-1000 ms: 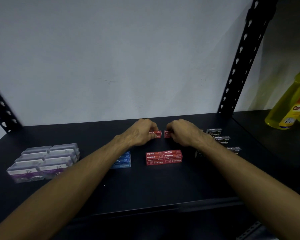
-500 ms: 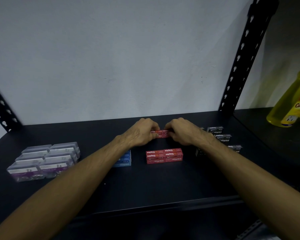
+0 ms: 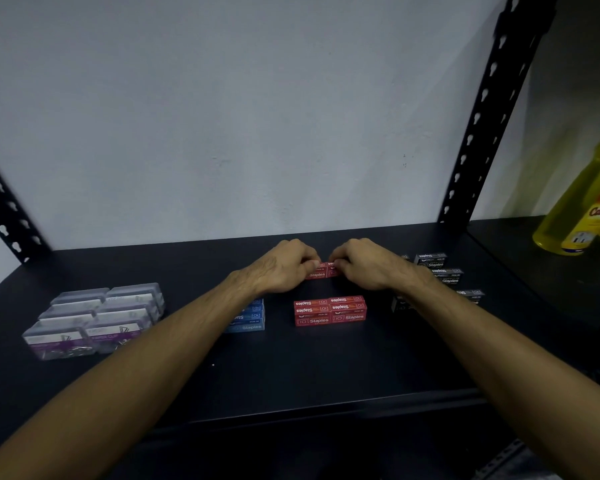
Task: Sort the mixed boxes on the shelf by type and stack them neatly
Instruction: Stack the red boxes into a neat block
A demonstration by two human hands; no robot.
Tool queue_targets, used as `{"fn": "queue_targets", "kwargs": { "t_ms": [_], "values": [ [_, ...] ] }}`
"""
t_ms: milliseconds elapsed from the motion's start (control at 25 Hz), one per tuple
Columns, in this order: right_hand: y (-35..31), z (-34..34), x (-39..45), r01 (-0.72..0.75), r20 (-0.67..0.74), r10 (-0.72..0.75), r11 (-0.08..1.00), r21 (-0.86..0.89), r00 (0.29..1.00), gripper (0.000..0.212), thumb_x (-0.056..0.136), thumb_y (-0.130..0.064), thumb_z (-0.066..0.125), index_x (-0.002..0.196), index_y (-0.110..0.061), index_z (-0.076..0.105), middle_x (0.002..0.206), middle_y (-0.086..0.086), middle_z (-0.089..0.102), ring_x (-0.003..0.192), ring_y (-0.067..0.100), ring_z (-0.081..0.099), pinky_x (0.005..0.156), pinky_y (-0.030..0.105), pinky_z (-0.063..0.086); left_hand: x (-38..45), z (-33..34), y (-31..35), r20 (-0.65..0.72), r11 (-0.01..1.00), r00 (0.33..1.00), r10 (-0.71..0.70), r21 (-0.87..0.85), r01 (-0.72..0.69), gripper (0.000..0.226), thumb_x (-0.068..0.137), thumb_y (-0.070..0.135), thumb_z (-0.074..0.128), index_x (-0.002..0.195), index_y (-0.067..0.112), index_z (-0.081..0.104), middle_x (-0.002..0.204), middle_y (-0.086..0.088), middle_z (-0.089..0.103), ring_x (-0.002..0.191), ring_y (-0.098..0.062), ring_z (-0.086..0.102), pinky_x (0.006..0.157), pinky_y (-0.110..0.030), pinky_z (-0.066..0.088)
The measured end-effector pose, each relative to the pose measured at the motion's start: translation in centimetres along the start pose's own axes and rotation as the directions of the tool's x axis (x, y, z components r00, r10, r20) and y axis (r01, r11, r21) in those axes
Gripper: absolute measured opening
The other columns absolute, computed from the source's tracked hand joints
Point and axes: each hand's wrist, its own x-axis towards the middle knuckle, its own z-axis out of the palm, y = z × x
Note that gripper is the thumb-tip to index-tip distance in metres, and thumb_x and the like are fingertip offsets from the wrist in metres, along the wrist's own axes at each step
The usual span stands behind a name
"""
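Observation:
On the black shelf point(image 3: 291, 368), my left hand point(image 3: 284, 266) and my right hand point(image 3: 368, 265) each grip a red staple box point(image 3: 321, 271) at mid-shelf, the two boxes pushed together end to end between my fingertips. In front of them sits a neat stack of red staple boxes point(image 3: 329, 310). Blue staple boxes point(image 3: 250, 317) are stacked to the left, partly behind my left forearm. Black staple boxes point(image 3: 437, 266) lie scattered to the right, some hidden by my right forearm.
Clear plastic paper clip boxes point(image 3: 94, 320) stand in rows at the shelf's left. A yellow bottle point(image 3: 582, 209) sits on the neighbouring shelf at right. Perforated black uprights point(image 3: 492, 109) frame the bay, with a white wall behind.
My hands drew together, closing the gap between the two red boxes until they met. The view shifted slightly.

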Motion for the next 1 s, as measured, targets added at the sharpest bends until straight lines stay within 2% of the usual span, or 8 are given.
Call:
{"fn": "queue_targets", "kwargs": {
  "t_ms": [80, 160, 400, 600, 680, 840, 1000],
  "values": [
    [-0.2, 0.0, -0.1, -0.007, 0.005, 0.007, 1.000, 0.023, 1.000, 0.028, 0.100, -0.016, 0.042, 0.101, -0.019, 0.070, 0.097, -0.006, 0.068, 0.087, 0.011, 0.063, 0.067, 0.020, 0.045, -0.3, -0.1, 0.1, 0.005, 1.000, 1.000, -0.006, -0.019, 0.006, 0.023, 0.102, 0.028, 0.048, 0.105, 0.023, 0.070, 0.079, 0.017, 0.064, 0.061, 0.012, 0.059, 0.058, -0.011, 0.040],
    [-0.3, 0.0, -0.2, -0.022, 0.029, 0.021, 0.998, 0.052, 0.999, 0.027, 0.100, -0.017, 0.043, 0.099, -0.020, 0.070, 0.094, -0.008, 0.068, 0.083, 0.008, 0.063, 0.062, 0.018, 0.043, -0.7, -0.3, 0.1, 0.019, 0.999, 1.000, -0.010, -0.034, 0.010, 0.022, 0.102, 0.028, 0.048, 0.102, 0.023, 0.070, 0.078, 0.015, 0.065, 0.058, 0.016, 0.058, 0.056, -0.012, 0.040],
    [-1.2, -0.2, -1.5, -0.040, 0.094, 0.033, 0.996, 0.080, 0.995, 0.026, 0.098, -0.021, 0.046, 0.101, -0.024, 0.072, 0.096, -0.006, 0.071, 0.083, 0.005, 0.065, 0.064, 0.021, 0.047, -2.5, -0.4, 0.4, 0.077, 0.998, 0.997, -0.019, -0.062, 0.024, 0.022, 0.100, 0.033, 0.051, 0.101, 0.024, 0.072, 0.078, 0.010, 0.070, 0.058, 0.003, 0.064, 0.051, -0.009, 0.045],
    [-1.8, -0.4, -2.7, -0.034, 0.139, 0.023, 0.996, 0.080, 0.990, 0.024, 0.098, -0.021, 0.047, 0.097, -0.026, 0.071, 0.097, -0.007, 0.071, 0.085, 0.005, 0.065, 0.064, 0.019, 0.046, -3.7, -0.6, 1.0, 0.123, 0.997, 0.992, -0.002, -0.079, 0.012, 0.021, 0.099, 0.033, 0.052, 0.092, 0.028, 0.071, 0.079, 0.006, 0.072, 0.061, -0.005, 0.065, 0.065, -0.028, 0.059],
    [-2.0, -0.4, -3.0, -0.029, 0.144, 0.017, 0.996, 0.085, 0.989, 0.024, 0.098, -0.021, 0.048, 0.093, -0.029, 0.070, 0.095, -0.009, 0.071, 0.085, 0.004, 0.065, 0.065, 0.018, 0.045, -4.1, -0.6, 1.1, 0.141, 0.996, 0.990, 0.000, -0.087, 0.013, 0.022, 0.100, 0.033, 0.052, 0.093, 0.026, 0.072, 0.081, 0.004, 0.073, 0.062, -0.006, 0.064, 0.069, -0.032, 0.059],
    [-2.2, -0.6, -3.5, -0.027, 0.154, 0.015, 0.996, 0.081, 0.988, 0.024, 0.098, -0.020, 0.048, 0.090, -0.031, 0.069, 0.088, -0.014, 0.069, 0.081, 0.001, 0.063, 0.063, 0.017, 0.043, -4.5, -0.7, 1.5, 0.154, 0.996, 0.988, 0.002, -0.084, 0.011, 0.020, 0.100, 0.031, 0.052, 0.095, 0.025, 0.071, 0.081, 0.006, 0.072, 0.059, -0.004, 0.063, 0.065, -0.023, 0.055],
    [-2.3, -0.5, -3.8, -0.039, 0.180, 0.022, 0.995, 0.090, 0.983, 0.022, 0.099, -0.023, 0.049, 0.099, -0.028, 0.070, 0.093, -0.012, 0.069, 0.085, 0.004, 0.065, 0.066, 0.019, 0.046, -4.9, -0.7, 1.5, 0.161, 0.995, 0.987, 0.003, -0.098, 0.013, 0.020, 0.100, 0.031, 0.052, 0.096, 0.025, 0.071, 0.080, 0.008, 0.071, 0.060, -0.005, 0.064, 0.063, -0.019, 0.051]
  ]
}}
